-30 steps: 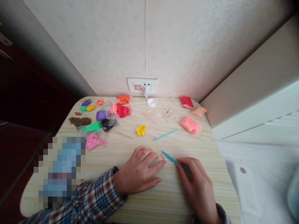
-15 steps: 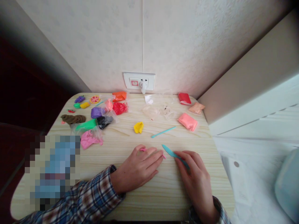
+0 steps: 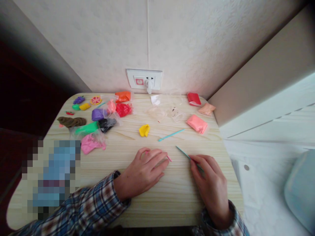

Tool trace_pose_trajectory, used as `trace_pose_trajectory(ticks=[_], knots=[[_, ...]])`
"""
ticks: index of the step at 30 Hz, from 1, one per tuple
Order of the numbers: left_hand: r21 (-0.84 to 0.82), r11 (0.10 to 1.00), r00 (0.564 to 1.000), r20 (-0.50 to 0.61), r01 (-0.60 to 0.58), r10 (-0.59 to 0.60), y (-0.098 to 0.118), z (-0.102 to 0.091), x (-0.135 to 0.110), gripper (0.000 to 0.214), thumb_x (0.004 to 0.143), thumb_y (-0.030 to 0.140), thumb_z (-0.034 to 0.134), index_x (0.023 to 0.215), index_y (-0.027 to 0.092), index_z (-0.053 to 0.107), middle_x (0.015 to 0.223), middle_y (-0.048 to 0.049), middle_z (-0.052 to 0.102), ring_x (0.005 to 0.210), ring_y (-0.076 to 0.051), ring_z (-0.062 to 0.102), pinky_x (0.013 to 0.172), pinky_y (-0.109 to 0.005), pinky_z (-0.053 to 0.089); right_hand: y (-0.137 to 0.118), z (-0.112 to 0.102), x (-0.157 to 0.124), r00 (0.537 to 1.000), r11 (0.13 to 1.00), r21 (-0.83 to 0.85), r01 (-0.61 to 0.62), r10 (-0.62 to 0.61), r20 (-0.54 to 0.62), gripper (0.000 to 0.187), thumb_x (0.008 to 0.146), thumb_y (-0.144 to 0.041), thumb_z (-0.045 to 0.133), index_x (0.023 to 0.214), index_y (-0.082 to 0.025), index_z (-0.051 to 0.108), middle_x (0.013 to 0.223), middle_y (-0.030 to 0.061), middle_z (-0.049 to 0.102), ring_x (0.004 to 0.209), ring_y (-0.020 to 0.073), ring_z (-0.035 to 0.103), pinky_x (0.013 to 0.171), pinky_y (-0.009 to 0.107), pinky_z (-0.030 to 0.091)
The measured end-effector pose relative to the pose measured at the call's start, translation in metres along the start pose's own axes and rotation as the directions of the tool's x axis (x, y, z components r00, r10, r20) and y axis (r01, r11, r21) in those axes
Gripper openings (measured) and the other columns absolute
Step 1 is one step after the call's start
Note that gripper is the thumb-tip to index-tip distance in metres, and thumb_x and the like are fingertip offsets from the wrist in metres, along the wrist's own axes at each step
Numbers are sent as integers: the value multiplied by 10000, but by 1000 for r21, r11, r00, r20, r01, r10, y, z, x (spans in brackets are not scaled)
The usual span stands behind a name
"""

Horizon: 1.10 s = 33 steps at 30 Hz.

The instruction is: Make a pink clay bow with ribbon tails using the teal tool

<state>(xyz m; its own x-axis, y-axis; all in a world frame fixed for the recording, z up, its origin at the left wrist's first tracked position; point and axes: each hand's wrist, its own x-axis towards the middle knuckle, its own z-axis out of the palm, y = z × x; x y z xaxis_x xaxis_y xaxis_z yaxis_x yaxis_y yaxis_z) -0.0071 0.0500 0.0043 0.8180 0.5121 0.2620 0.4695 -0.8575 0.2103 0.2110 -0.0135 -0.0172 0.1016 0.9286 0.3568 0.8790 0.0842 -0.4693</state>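
Observation:
My left hand point(image 3: 145, 170) lies flat on the wooden table point(image 3: 172, 203), fingers stretched over a thin pink clay strip point(image 3: 168, 158) whose end pokes out past my fingertips. My right hand point(image 3: 209, 183) is closed round a teal clay knife point(image 3: 183, 153), its blade tip pointing up-left and lifted a little away from the pink strip. A second teal tool point(image 3: 171, 135) lies loose on the table just beyond both hands, near a yellow clay lump point(image 3: 144, 130).
Several clay packets and small clay figures crowd the table's far left: pink point(image 3: 90, 143), green point(image 3: 86, 128), purple point(image 3: 97, 114), red point(image 3: 123, 109), orange point(image 3: 123, 96), brown roll point(image 3: 71, 121). Salmon point(image 3: 197, 123) and red point(image 3: 194, 98) packets sit far right. A wall socket point(image 3: 144, 79) is behind.
My right hand has drawn the teal knife to the right, away from the pink strip, and turned the blade edge-on. My left hand stays flat over the strip.

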Motion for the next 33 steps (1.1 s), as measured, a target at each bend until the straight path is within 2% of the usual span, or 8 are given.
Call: trace_pose_trajectory(ticks=[4, 9, 14, 20, 25, 33], knots=[[-6, 1000, 1000, -23, 16, -16, 0, 0, 0, 290, 894, 227, 498, 1175, 177, 549, 1196, -41, 607, 1125, -202, 464, 933, -391, 304, -3, 1, 1, 999, 999, 24, -28, 27, 20, 124, 880, -227, 497, 947, -192, 596, 885, 34, 614, 835, 149, 576, 743, 280, 488], [-23, 999, 994, -103, 34, -37, 0, -1, -1, 223, 882, 185, 491, 1076, 159, 597, 1092, -64, 639, 1080, -207, 492, 915, -382, 338, -11, 0, -3, 995, 996, 90, 4, -13, 101, 144, 889, -219, 478, 976, -198, 590, 909, 45, 609, 840, 150, 591, 740, 281, 507], [-29, 998, 995, -89, 50, -52, 0, -1, -2, 227, 882, 203, 486, 1076, 153, 594, 1058, -69, 636, 1068, -214, 495, 904, -392, 351, -20, 4, -7, 989, 993, 117, 11, -28, 145, 192, 897, -221, 462, 1034, -195, 594, 924, 49, 619, 835, 147, 616, 743, 270, 530], [-16, 999, 998, -57, 35, -36, 0, -2, -1, 256, 883, 230, 496, 1117, 165, 578, 1088, -69, 623, 1069, -217, 489, 911, -396, 354, -24, 8, -10, 979, 988, 127, 82, -103, 173, 315, 899, -192, 448, 1192, -212, 559, 910, 50, 609, 815, 144, 616, 728, 260, 542], [-6, 1000, 997, -70, 12, -13, 2, -1, -1, 253, 889, 227, 487, 1114, 157, 578, 1071, -75, 624, 1065, -220, 492, 906, -397, 358, -23, 9, -12, 966, 982, 127, 140, -164, 199, 389, 902, -182, 445, 1283, -242, 499, 889, 53, 598, 794, 144, 605, 694, 258, 544], [-55, 997, 990, -127, 60, -66, 1, -1, -3, 189, 878, 193, 489, 1013, 154, 614, 997, -60, 642, 1032, -207, 514, 901, -392, 359, -21, 7, -13, 960, 978, 123, 170, -193, 201, 434, 894, -172, 456, 1318, -261, 473, 898, 56, 607, 776, 146, 613, 671, 259, 550]])
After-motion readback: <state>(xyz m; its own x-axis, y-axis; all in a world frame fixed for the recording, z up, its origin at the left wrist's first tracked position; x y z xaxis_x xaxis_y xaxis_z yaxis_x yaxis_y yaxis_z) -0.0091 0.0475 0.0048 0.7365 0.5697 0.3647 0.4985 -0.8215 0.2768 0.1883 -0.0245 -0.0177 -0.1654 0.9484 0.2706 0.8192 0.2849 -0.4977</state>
